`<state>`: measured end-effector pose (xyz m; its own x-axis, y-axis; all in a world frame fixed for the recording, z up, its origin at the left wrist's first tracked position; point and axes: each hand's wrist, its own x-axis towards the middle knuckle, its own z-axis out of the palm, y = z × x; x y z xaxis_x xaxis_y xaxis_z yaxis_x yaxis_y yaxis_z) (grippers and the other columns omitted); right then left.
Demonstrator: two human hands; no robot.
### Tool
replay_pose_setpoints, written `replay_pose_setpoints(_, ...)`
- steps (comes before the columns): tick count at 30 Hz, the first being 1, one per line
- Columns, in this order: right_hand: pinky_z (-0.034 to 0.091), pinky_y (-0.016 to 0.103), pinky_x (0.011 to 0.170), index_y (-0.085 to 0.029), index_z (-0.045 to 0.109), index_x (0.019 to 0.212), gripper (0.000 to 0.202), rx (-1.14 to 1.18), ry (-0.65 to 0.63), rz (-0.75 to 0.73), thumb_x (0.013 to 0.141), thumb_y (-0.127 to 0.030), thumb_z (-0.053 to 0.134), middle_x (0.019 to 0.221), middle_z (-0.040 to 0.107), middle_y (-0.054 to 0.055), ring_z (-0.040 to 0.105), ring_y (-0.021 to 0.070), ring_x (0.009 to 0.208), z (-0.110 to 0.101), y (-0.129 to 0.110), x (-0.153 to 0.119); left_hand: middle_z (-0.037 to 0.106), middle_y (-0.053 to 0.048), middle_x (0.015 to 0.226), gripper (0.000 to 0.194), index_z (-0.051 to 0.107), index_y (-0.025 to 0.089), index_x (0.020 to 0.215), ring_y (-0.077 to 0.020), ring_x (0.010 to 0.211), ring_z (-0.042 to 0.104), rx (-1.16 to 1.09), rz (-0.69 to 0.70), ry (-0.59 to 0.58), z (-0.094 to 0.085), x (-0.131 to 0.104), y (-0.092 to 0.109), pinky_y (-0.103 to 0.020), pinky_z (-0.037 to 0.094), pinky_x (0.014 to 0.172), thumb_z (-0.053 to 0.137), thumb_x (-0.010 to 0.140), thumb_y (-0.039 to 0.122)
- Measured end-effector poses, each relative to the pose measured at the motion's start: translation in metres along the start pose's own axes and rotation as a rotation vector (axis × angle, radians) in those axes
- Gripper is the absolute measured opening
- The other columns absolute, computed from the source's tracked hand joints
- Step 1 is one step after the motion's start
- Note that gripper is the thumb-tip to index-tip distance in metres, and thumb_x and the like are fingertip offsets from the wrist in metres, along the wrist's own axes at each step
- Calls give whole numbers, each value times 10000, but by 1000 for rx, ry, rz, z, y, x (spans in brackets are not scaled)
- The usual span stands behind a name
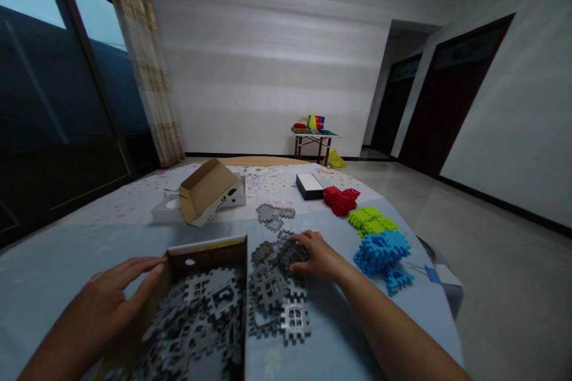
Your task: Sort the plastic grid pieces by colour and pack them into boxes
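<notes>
A cardboard box (246, 309) full of grey toothed plastic pieces (196, 321) stands at the near edge of the view. My left hand (120, 289) is closed on the box's left wall near its far corner, thumb along the inside. Just right of the box lies a loose pile of grey pieces (269, 283), some with window shapes. My right hand (315, 256) reaches to the far right side of this pile, its thumb and fingers curled round dark grey pieces (292, 255). Farther off, a few flat grey pieces (270, 212) lie on the cloth.
Red (342, 199), green (372, 221) and blue pieces (382, 253) are heaped along the table's right side. A black-and-white box (309, 186) stands behind. An open cardboard box (208, 190) leans on a white tray (166, 209) at the back left. A cloth covers the round table (111, 250).
</notes>
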<state>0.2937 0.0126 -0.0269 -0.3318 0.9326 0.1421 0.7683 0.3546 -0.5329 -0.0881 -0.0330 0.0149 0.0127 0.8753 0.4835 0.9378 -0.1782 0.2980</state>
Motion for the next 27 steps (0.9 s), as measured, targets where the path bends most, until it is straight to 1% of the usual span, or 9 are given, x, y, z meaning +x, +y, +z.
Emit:
replay_pose_setpoints(2, 361, 330, 927, -261, 507, 1221, 624, 22, 16, -1, 641, -395, 696, 1155, 494, 66, 439, 228, 1097, 1, 1, 0, 703, 60, 917, 364, 676, 280, 863, -173, 855, 630, -60, -44, -95, -3, -2, 5, -235, 505, 690, 451, 744, 539)
replay_pose_setpoints(3, 361, 326, 925, -258, 514, 1210, 594, 31, 22, -4, 656, -382, 687, 1145, 495, 64, 444, 223, 1092, 2, 1, 0, 697, 40, 938, 362, 671, 259, 881, -180, 875, 623, -84, -62, -122, -4, -2, 7, -237, 504, 682, 448, 756, 516)
replay_pose_setpoints(7, 363, 334, 911, -249, 525, 1190, 526, 17, 50, -19, 698, -384, 653, 1123, 510, 64, 449, 223, 1073, 5, 2, 2, 678, -20, 974, 397, 657, 212, 931, -191, 890, 613, -102, -70, -90, -1, -4, 10, -256, 497, 713, 421, 789, 497)
replay_pose_setpoints(11, 341, 389, 921, -264, 554, 1151, 482, -78, 82, -10, 696, -401, 641, 1098, 537, 71, 422, 253, 1089, 10, 3, 4, 681, -44, 973, 403, 656, 219, 942, -191, 892, 612, -36, 18, -75, 1, -5, 9, -298, 463, 798, 395, 807, 494)
replay_pose_setpoints(15, 314, 406, 957, -247, 546, 1152, 488, -76, 80, -5, 698, -411, 620, 1248, 467, 92, 369, 267, 1187, 16, 6, 5, 692, -44, 967, 345, 670, 247, 909, -219, 925, 602, 117, 96, -43, -1, -7, 13, -386, 398, 864, 421, 804, 462)
replay_pose_setpoints(17, 321, 398, 956, -222, 535, 1155, 482, -57, 67, -10, 717, -416, 592, 1238, 487, 101, 413, 259, 1161, 18, 6, 6, 695, -43, 959, 320, 674, 257, 893, -217, 916, 603, 159, 114, -29, -3, -8, 16, -396, 383, 861, 426, 808, 441)
replay_pose_setpoints(21, 368, 377, 911, -203, 524, 1142, 452, -15, 66, -32, 732, -387, 570, 1109, 574, 98, 508, 245, 1053, 21, 5, 6, 688, -35, 966, 294, 668, 267, 896, -213, 925, 592, 187, 108, -40, -4, -10, 19, -405, 353, 862, 415, 821, 397)
replay_pose_setpoints(25, 403, 354, 868, -212, 502, 1128, 401, 53, 87, -58, 748, -332, 543, 1077, 596, 82, 548, 226, 992, 23, 2, 4, 681, -36, 955, 300, 667, 267, 892, -211, 920, 583, 182, 95, -34, -4, -11, 20, -384, 351, 832, 418, 818, 417)
replay_pose_setpoints(27, 421, 347, 828, -220, 501, 1101, 363, 70, 76, -56, 753, -317, 533, 1024, 618, 65, 567, 220, 942, 22, 1, 2, 677, -37, 930, 309, 667, 262, 892, -212, 904, 578, 182, 90, -30, -4, -12, 20, -376, 353, 807, 420, 818, 433)
